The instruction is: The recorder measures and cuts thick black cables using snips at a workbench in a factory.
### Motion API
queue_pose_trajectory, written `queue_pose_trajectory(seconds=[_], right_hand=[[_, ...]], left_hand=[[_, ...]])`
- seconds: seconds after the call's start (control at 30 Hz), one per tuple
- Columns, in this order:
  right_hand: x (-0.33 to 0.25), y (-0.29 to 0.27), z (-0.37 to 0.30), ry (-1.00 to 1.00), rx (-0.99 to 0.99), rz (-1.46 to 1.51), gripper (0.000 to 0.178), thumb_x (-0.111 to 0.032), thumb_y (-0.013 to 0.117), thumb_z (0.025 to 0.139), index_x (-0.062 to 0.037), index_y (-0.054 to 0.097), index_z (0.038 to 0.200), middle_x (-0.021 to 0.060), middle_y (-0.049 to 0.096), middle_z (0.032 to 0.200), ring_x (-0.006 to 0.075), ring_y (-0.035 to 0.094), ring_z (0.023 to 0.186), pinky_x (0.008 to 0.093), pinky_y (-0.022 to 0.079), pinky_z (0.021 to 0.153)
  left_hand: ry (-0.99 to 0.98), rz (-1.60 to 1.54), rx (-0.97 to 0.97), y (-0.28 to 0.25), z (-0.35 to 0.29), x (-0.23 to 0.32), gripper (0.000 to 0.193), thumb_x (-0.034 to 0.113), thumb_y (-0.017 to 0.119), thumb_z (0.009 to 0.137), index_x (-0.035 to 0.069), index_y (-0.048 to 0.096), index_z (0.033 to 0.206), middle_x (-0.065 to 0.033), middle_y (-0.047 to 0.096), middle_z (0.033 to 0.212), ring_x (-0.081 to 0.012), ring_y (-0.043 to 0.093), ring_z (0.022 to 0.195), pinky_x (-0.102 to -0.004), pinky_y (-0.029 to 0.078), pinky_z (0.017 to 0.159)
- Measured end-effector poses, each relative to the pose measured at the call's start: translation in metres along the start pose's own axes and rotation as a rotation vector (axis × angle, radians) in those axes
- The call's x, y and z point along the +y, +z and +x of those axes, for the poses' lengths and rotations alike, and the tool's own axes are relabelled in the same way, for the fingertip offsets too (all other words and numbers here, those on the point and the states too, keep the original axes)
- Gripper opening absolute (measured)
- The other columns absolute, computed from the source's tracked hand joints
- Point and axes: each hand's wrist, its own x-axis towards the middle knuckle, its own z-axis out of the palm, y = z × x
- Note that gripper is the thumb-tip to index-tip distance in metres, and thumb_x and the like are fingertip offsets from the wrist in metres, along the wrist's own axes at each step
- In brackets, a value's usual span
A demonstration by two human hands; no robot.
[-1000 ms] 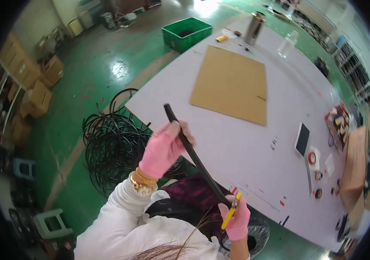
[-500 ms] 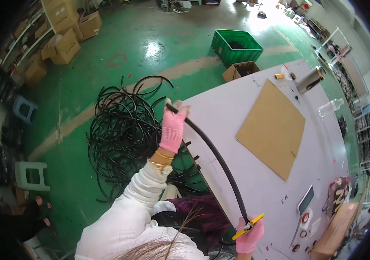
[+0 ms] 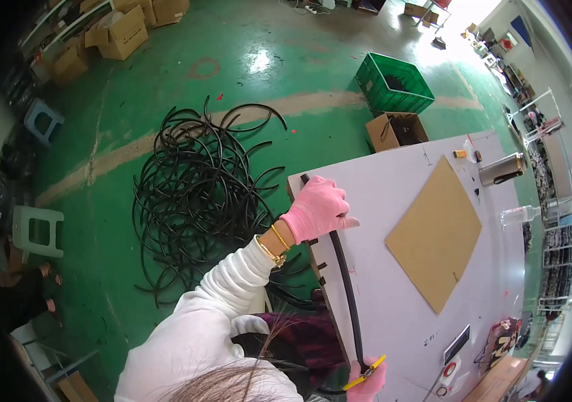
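A length of black rubber tube (image 3: 346, 281) runs along the left side of the pale table. Its far end pokes out past my left hand (image 3: 319, 209), which wears a pink glove and is closed over the tube, back of the hand upward. Toward the near edge, my right hand (image 3: 369, 383), also in a pink glove, grips a hand cutter (image 3: 374, 367) with yellow handles. The cutter sits right at the tube's near part; its jaws are too small to make out. More dark tube continues below, beside my lap.
A tangled heap of cut black tubes (image 3: 199, 194) lies on the green floor to the left. On the table are a brown board (image 3: 437, 238), a steel flask (image 3: 502, 169), a plastic bottle (image 3: 521, 214) and a phone (image 3: 457, 344). Beyond stand a carton (image 3: 383, 134) and a green crate (image 3: 400, 100).
My left hand has turned over and now covers the tube from above, farther onto the table. The tube lies straighter along the table's left side. The view has shifted a little.
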Motion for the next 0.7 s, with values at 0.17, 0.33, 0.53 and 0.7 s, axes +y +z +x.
queue_pose_trajectory(seconds=[0.17,0.33,0.53,0.7], right_hand=[[-0.007,0.0,-0.002,0.117,-0.042,0.141,0.016,-0.005,0.069,0.085,-0.0061,0.057,0.095,0.0009,0.052,0.075,0.0138,0.05,0.066,0.0301,0.046,0.064],[-0.002,0.001,-0.003,-0.171,0.094,-0.592,0.024,-0.005,0.072,0.082,-0.0036,0.056,0.1,0.0049,0.056,0.08,0.016,0.054,0.071,0.0302,0.047,0.067],[-0.011,0.005,-0.007,-0.235,0.079,-0.734,0.027,-0.007,0.072,0.082,-0.0019,0.055,0.102,0.0088,0.06,0.083,0.0187,0.056,0.073,0.0307,0.047,0.067],[-0.021,0.014,-0.008,-0.246,0.129,-0.794,0.025,-0.008,0.073,0.081,-0.0024,0.055,0.098,0.0082,0.059,0.079,0.0194,0.057,0.07,0.0324,0.047,0.065]], left_hand=[[-0.015,0.051,-0.192,-0.008,0.004,-0.003,0.049,0.053,0.054,0.086,0.011,0.07,0.064,-0.0024,0.061,0.07,-0.021,0.056,0.081,-0.0352,0.04,0.083],[-0.023,-0.012,-0.178,-0.006,0.003,-0.01,0.051,0.052,0.055,0.085,0.011,0.069,0.061,-0.0018,0.061,0.066,-0.0202,0.055,0.079,-0.0349,0.04,0.082],[-0.032,-0.043,-0.135,-0.005,0.002,-0.009,0.051,0.052,0.056,0.084,0.01,0.068,0.058,-0.0021,0.06,0.064,-0.0201,0.056,0.078,-0.035,0.04,0.08],[-0.001,-0.066,-0.024,-0.001,-0.001,-0.011,0.049,0.049,0.06,0.082,0.009,0.064,0.053,-0.0028,0.057,0.061,-0.022,0.055,0.072,-0.0363,0.041,0.074]])
